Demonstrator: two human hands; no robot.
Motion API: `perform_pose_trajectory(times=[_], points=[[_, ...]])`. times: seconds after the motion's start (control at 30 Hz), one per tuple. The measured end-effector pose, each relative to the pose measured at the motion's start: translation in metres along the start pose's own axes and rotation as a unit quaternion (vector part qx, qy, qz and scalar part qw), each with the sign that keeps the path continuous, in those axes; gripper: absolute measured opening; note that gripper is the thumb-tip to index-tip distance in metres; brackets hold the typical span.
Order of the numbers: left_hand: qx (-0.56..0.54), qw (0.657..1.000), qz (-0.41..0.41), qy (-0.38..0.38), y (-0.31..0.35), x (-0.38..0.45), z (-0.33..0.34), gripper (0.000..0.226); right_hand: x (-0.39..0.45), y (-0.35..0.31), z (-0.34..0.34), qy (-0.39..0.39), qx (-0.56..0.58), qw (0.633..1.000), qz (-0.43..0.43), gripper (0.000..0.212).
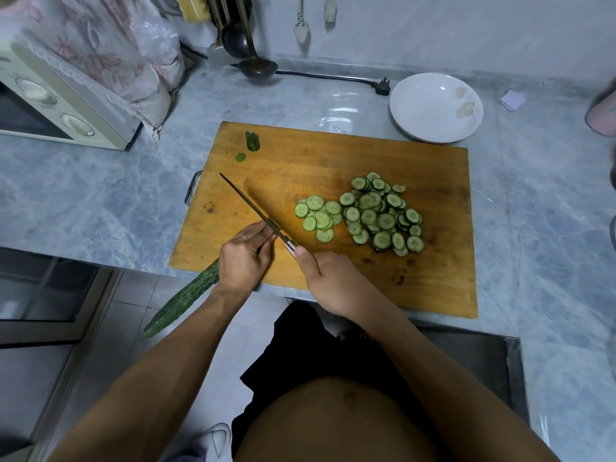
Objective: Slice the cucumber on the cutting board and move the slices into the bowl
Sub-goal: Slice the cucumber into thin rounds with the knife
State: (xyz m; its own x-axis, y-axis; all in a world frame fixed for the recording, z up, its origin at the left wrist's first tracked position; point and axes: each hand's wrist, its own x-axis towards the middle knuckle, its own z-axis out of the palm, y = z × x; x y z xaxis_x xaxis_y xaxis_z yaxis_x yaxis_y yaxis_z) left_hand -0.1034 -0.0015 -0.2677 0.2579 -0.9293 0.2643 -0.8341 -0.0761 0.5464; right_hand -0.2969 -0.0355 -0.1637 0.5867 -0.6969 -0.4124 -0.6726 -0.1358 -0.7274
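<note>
Head view. Nearest the camera, a bare torso and two forearms are being shown reaching out over the counter edge.

Right hand (333, 285): is being kept wrapped around the handle of a kitchen knife (253, 210), thumb laid along the top; the blade is being angled up and to the left across the wooden cutting board (433, 278).

Left hand (245, 258): is being pressed down on the cucumber (186, 300), fingertips curled right beside the blade at the cut end. The long uncut part is being left hanging off the board's near-left edge, over the floor.

Cucumber slices (373, 211): are lying in two loose heaps on the board, to the right of the knife. A trimmed end piece (252, 140) is lying near the far-left corner.

White bowl (436, 106): is standing just beyond the board's far-right edge, nothing yet in it.

Handling, as judged: the cucumber is likely firm, light, with a wet, slippery cut face; it is best pinned close behind the blade. The overhanging length is likely to tip or roll. Slices are thin, damp, clingy; they are better scooped in handfuls than pinched singly.
</note>
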Motion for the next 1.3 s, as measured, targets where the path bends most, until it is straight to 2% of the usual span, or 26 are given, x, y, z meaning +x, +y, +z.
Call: perform_pose_trajectory(times=[0.2, 0.3, 0.37, 0.47, 0.63, 0.7, 0.77, 0.83, 0.9, 0.97, 1.07, 1.23, 1.3], points=[[0.005, 1.000, 0.018, 0.016, 0.006, -0.002, -0.002, 0.033, 0.016, 0.000, 0.016, 0.011, -0.012, 1.000, 0.010, 0.057], [0.010, 0.999, 0.009, 0.034, 0.007, 0.000, -0.001, 0.025, 0.019, -0.001, 0.012, 0.020, -0.001, 1.000, 0.021, 0.061], [0.008, 0.999, 0.002, 0.040, 0.006, -0.002, 0.001, 0.017, 0.023, 0.001, 0.004, 0.006, 0.021, 0.999, 0.047, 0.065], [-0.003, 0.999, -0.008, 0.038, 0.007, -0.003, 0.001, 0.016, 0.024, 0.003, -0.006, -0.019, 0.086, 0.993, 0.084, 0.067], [-0.022, 0.999, -0.033, 0.031, 0.013, -0.001, -0.004, 0.019, 0.011, 0.017, -0.019, 0.009, 0.091, 0.995, 0.048, 0.063], [-0.057, 0.996, -0.049, 0.058, 0.019, 0.002, -0.009, 0.019, 0.006, 0.022, -0.026, 0.037, 0.049, 0.998, 0.010, 0.057], [-0.099, 0.987, -0.037, 0.125, 0.032, 0.005, -0.017, 0.022, 0.000, 0.028, -0.032, 0.064, -0.006, 0.998, -0.020, 0.054], [-0.127, 0.972, -0.001, 0.198, 0.048, 0.010, -0.026, 0.026, -0.004, 0.038, -0.037, 0.090, -0.052, 0.994, -0.038, 0.054], [-0.120, 0.968, 0.058, 0.210, 0.063, 0.018, -0.036, 0.029, -0.006, 0.045, -0.042, 0.099, -0.104, 0.989, -0.040, 0.052], [-0.103, 0.979, 0.136, 0.109, 0.073, 0.030, -0.042, 0.030, -0.009, 0.047, -0.046, 0.097, -0.152, 0.983, -0.034, 0.049], [-0.068, 0.970, 0.200, -0.119, 0.082, 0.047, -0.043, 0.033, -0.013, 0.042, -0.051, 0.083, -0.225, 0.970, -0.029, 0.046], [0.043, 0.918, 0.143, -0.368, 0.102, 0.074, -0.034, 0.045, -0.018, 0.043, -0.051, 0.053, -0.290, 0.955, -0.037, 0.046], [0.070, 0.900, 0.109, -0.416, 0.107, 0.084, -0.026, 0.045, -0.020, 0.043, -0.049, 0.050, -0.305, 0.950, -0.044, 0.045]])
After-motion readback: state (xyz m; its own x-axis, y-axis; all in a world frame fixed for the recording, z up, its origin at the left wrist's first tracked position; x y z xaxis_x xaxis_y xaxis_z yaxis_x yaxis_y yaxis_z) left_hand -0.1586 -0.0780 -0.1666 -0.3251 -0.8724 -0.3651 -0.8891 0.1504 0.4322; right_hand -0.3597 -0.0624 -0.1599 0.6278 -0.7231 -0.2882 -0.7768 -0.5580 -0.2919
